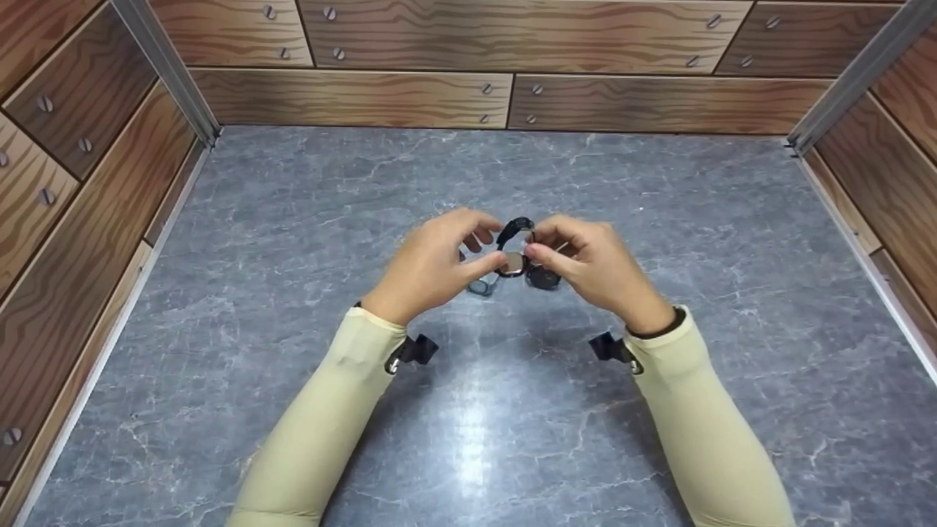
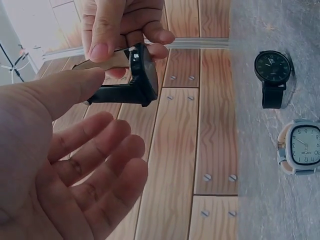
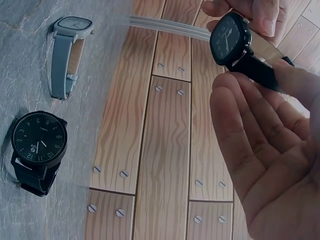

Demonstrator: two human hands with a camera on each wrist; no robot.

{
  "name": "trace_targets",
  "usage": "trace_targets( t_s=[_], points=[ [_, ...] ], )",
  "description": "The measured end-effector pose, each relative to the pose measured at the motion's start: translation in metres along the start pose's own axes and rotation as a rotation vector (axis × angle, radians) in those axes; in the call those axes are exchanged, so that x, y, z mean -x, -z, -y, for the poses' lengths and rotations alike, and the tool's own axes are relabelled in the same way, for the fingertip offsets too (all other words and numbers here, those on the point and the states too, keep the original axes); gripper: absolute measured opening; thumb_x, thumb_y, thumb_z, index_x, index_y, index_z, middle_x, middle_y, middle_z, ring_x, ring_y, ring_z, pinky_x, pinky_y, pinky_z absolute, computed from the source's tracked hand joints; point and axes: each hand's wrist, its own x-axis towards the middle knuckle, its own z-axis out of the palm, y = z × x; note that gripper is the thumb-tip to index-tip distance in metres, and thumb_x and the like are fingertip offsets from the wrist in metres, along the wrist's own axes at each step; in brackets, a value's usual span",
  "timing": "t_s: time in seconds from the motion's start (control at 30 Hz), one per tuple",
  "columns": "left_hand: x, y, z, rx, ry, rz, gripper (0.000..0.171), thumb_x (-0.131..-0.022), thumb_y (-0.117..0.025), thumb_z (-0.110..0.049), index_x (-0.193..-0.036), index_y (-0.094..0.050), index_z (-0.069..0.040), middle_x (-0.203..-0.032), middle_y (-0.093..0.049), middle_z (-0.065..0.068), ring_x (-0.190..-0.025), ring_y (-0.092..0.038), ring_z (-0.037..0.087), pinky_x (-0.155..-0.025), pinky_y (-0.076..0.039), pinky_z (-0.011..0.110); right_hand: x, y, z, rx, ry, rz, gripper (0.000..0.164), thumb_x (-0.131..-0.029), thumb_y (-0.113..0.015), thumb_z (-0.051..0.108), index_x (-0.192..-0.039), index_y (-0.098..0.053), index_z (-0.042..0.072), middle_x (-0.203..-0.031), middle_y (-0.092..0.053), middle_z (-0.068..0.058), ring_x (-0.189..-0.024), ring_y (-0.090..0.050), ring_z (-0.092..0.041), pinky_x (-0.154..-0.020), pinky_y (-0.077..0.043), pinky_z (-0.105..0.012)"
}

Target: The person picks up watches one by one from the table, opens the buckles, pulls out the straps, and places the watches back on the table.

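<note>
A black wristwatch (image 1: pixel 514 264) with a rounded-square case and tan strap lining is held up between both hands. My right hand (image 1: pixel 589 256) pinches its strap by thumb and fingers, the contact partly hidden. The left hand (image 1: pixel 439 260) has its thumb at the watch; in the left wrist view, its other fingers (image 2: pixel 107 162) are relaxed and apart from the strap. On the table below, a round black watch (image 3: pixel 40 140) lies face up. Beside it is a grey-blue watch (image 3: pixel 62 62) with a pale, rounded-square dial (image 2: pixel 306 145).
The grey marbled tabletop (image 1: pixel 351 183) spreads around the hands. Wood-patterned panels (image 1: pixel 512 36) stand along its back and sides, joined by metal corner posts (image 1: pixel 165 66). Small dark camera mounts (image 1: pixel 421 349) stick out inward from both wrists.
</note>
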Motion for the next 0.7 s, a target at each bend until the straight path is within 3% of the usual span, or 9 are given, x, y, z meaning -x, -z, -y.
trace_targets(
  t_s=[0.33, 0.47, 0.6, 0.7],
  points=[
    [0.0005, 0.0018, 0.0002, -0.006, -0.093, -0.045, 0.018, -0.097, -0.075, -0.027, -0.110, -0.075, -0.015, -0.105, -0.073, -0.003, -0.093, -0.066, 0.012, -0.080, -0.054, 0.025, -0.0008, -0.0012, 0.0003, -0.015, 0.053, -0.006, 0.011, -0.095, -0.074, 0.009, -0.103, -0.075, 0.002, -0.094, -0.077, -0.004, -0.075, -0.072, -0.024, -0.067, -0.058, -0.023],
    [-0.0003, 0.0017, -0.0003, -0.014, -0.106, -0.054, 0.013, -0.097, -0.074, -0.023, -0.107, -0.076, -0.015, -0.101, -0.075, -0.004, -0.090, -0.069, 0.011, -0.078, -0.056, 0.026, -0.0005, -0.0002, 0.0000, -0.014, 0.020, 0.050, 0.013, -0.096, -0.074, 0.011, -0.107, -0.074, 0.003, -0.096, -0.076, -0.004, -0.078, -0.072, -0.026, -0.069, -0.059, -0.024],
    [-0.0007, 0.0010, -0.0004, -0.072, -0.105, -0.044, 0.012, -0.098, -0.073, -0.025, -0.105, -0.077, -0.016, -0.098, -0.076, -0.006, -0.089, -0.070, 0.010, -0.077, -0.055, 0.026, -0.0005, 0.0007, -0.0002, 0.021, 0.007, 0.098, 0.021, -0.097, -0.074, 0.013, -0.115, -0.071, 0.005, -0.101, -0.075, -0.003, -0.085, -0.072, -0.018, -0.075, -0.060, -0.032],
    [-0.0004, 0.0007, -0.0002, -0.142, -0.115, -0.050, 0.011, -0.098, -0.073, -0.024, -0.105, -0.077, -0.017, -0.098, -0.076, -0.006, -0.090, -0.070, 0.009, -0.078, -0.055, 0.027, -0.0002, 0.0006, 0.0011, 0.030, 0.043, 0.085, 0.029, -0.097, -0.074, 0.014, -0.123, -0.067, 0.005, -0.109, -0.073, -0.005, -0.094, -0.071, -0.017, -0.082, -0.060, -0.037]
  ],
)
